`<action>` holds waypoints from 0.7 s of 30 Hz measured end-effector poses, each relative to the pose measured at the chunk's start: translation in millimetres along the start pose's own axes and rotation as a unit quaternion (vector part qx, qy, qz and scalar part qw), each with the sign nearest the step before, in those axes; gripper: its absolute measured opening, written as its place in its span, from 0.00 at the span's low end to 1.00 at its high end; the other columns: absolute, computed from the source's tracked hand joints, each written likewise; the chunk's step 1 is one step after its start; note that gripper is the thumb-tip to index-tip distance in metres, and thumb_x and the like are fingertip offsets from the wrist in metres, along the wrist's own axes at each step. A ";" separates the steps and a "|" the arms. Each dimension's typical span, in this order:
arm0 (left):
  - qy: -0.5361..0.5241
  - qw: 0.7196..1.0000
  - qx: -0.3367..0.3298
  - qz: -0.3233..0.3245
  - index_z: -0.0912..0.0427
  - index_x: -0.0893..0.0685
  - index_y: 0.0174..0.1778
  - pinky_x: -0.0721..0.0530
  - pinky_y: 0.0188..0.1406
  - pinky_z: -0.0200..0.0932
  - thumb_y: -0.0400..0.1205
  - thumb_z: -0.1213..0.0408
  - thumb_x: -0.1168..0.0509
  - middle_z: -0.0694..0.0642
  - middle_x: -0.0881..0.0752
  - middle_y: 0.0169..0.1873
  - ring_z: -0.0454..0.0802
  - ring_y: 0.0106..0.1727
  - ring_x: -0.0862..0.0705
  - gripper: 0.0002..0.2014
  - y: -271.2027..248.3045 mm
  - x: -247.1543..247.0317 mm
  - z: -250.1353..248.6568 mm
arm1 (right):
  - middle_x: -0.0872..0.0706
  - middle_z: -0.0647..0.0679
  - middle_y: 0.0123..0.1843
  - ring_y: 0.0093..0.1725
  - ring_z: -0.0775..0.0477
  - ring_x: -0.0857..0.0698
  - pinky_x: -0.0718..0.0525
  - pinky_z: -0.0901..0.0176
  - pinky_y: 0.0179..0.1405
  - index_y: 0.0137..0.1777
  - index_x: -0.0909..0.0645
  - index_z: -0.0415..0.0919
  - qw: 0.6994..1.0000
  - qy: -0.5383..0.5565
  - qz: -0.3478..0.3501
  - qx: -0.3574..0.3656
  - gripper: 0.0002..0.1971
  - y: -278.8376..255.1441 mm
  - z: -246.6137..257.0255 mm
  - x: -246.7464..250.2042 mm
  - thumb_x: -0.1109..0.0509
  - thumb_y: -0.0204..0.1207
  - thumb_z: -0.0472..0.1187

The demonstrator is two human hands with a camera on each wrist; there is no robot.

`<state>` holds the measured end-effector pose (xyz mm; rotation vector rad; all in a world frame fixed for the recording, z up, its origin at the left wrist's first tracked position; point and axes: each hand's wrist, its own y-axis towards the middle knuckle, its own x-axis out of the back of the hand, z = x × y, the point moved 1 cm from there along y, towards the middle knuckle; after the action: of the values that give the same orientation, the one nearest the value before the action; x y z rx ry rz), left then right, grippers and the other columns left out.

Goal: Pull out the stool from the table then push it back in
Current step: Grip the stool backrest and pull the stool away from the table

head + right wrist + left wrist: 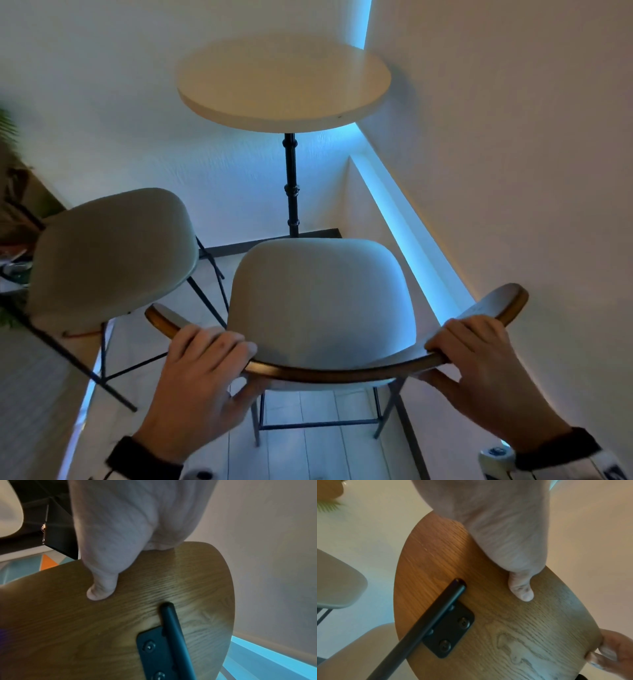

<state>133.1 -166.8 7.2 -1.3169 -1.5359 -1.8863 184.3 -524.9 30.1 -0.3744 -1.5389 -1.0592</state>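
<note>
Both hands, left hand [202, 370] and right hand [479, 356], grip the grey-cushioned stool's curved wooden backrest [329, 373]; stool sits clear of the round beige table [284, 82], so pushing in looks next.

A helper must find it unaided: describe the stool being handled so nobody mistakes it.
Start at the round table on its black pole in the corner. Two pale-cushioned stools stand before it; take the stool nearer the right-hand wall. Unlike the other stool to its left, its curved wooden backrest is in the grip of the left hand and right hand.
</note>
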 end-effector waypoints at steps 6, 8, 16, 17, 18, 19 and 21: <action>0.022 0.999 0.022 -0.027 0.54 0.17 0.45 0.32 0.56 0.49 0.76 0.34 0.33 0.51 0.14 0.41 0.49 0.49 0.24 0.24 28.7 -22.9 4.8 | 0.25 0.56 0.36 0.39 0.49 0.27 0.31 0.51 0.47 0.39 0.23 0.48 0.999 0.025 -0.008 0.033 0.18 35.7 -41.0 -11.4 0.38 0.78 0.63; 0.019 0.999 0.027 -0.034 0.54 0.19 0.46 0.33 0.55 0.47 0.76 0.34 0.33 0.51 0.14 0.41 0.48 0.49 0.25 0.23 38.6 -27.8 5.3 | 0.27 0.57 0.36 0.39 0.50 0.28 0.32 0.52 0.48 0.39 0.24 0.49 0.999 0.027 0.004 0.036 0.18 45.3 -53.6 -15.9 0.35 0.76 0.63; 0.007 0.998 0.030 -0.061 0.53 0.21 0.48 0.30 0.54 0.49 0.79 0.34 0.36 0.50 0.15 0.41 0.49 0.47 0.25 0.23 65.9 -44.6 13.3 | 0.27 0.59 0.38 0.42 0.55 0.31 0.40 0.60 0.55 0.40 0.25 0.51 0.999 0.019 0.010 0.049 0.17 78.3 -87.5 -30.7 0.36 0.75 0.64; 0.006 0.998 0.031 -0.063 0.52 0.21 0.48 0.30 0.54 0.49 0.79 0.34 0.36 0.50 0.15 0.41 0.49 0.47 0.25 0.23 68.4 -46.6 15.7 | 0.26 0.59 0.38 0.43 0.55 0.31 0.40 0.60 0.55 0.40 0.25 0.50 0.999 0.018 0.009 0.050 0.17 82.1 -89.9 -32.1 0.36 0.76 0.64; 0.005 0.997 0.033 -0.064 0.52 0.20 0.48 0.30 0.55 0.49 0.79 0.34 0.36 0.50 0.15 0.41 0.49 0.48 0.25 0.23 71.0 -48.5 18.0 | 0.26 0.59 0.38 0.43 0.54 0.31 0.40 0.60 0.55 0.41 0.25 0.50 0.999 0.019 0.010 0.049 0.17 86.0 -92.1 -33.3 0.37 0.76 0.64; 0.005 0.997 0.036 -0.063 0.53 0.19 0.47 0.31 0.56 0.49 0.79 0.34 0.36 0.50 0.15 0.41 0.48 0.48 0.24 0.23 73.3 -50.8 20.1 | 0.26 0.59 0.39 0.43 0.54 0.30 0.40 0.60 0.55 0.41 0.25 0.51 0.999 0.022 0.014 0.048 0.18 89.4 -94.1 -34.5 0.37 0.75 0.65; 0.005 0.998 0.041 -0.057 0.53 0.18 0.47 0.31 0.58 0.49 0.78 0.34 0.35 0.49 0.14 0.42 0.48 0.49 0.24 0.23 78.9 -54.4 23.7 | 0.26 0.60 0.39 0.43 0.55 0.31 0.40 0.60 0.54 0.41 0.25 0.52 0.999 0.029 0.021 0.037 0.19 96.7 -96.9 -36.2 0.39 0.75 0.67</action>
<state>229.9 -185.9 5.2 -1.2057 -1.6964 -1.8727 325.4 -537.3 29.0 -0.3215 -1.5078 -0.9697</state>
